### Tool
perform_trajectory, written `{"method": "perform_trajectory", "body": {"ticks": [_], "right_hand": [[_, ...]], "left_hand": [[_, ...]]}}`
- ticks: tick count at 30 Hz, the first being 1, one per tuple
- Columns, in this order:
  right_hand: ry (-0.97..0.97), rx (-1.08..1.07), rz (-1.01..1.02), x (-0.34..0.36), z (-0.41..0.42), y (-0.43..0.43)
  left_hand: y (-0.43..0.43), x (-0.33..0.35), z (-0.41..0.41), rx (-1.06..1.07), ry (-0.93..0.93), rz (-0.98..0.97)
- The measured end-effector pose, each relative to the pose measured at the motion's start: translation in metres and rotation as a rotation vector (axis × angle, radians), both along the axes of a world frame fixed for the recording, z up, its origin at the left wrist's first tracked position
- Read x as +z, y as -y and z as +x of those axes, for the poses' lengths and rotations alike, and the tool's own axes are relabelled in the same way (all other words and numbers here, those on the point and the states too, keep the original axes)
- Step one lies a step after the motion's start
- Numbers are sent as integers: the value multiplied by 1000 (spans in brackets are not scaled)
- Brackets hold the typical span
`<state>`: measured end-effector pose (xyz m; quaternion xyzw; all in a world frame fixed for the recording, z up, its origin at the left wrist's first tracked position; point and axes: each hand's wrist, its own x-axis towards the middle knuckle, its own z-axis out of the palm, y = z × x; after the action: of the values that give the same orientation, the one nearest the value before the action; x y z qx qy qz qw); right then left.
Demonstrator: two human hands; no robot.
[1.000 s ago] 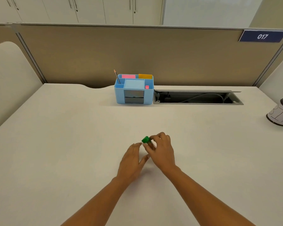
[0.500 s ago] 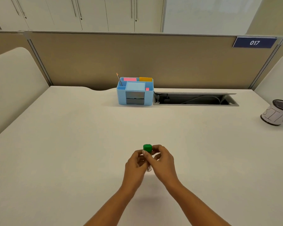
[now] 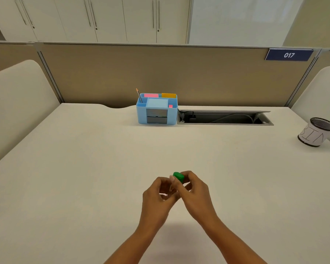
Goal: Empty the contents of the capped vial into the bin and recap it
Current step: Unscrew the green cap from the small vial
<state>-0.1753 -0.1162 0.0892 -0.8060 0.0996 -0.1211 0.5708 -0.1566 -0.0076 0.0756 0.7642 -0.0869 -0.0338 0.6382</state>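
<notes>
A small clear vial with a green cap [image 3: 178, 176] is held up over the near middle of the white desk [image 3: 84, 168]. My left hand [image 3: 157, 195] wraps its fingers around the vial's body, which is mostly hidden. My right hand [image 3: 193, 191] pinches the green cap from the right, and the cap sits tilted. I cannot tell whether the cap is on or off the vial. The bin [image 3: 317, 131], a small black mesh cup with a paper label, stands at the desk's far right edge.
A light blue desk organiser [image 3: 156, 114] with a pencil and sticky notes stands at the back centre. Right beside it lies an open cable tray [image 3: 225, 118] set in the desk. A tan partition runs behind, and curved white dividers flank both sides.
The vial went from lying near the desk under my right fingers to being lifted and held upright in both hands. The green cap now tilts in my right fingers.
</notes>
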Motion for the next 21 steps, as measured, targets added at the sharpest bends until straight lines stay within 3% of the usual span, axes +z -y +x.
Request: {"method": "perform_trajectory", "body": {"ticks": [10,21], "right_hand": [[76,-34,-521,13,4,10],[103,0,-581,22,6,-3]], "left_hand": [[1,14,-9,-138,212,80],[9,15,-5,-95,169,104]]}}
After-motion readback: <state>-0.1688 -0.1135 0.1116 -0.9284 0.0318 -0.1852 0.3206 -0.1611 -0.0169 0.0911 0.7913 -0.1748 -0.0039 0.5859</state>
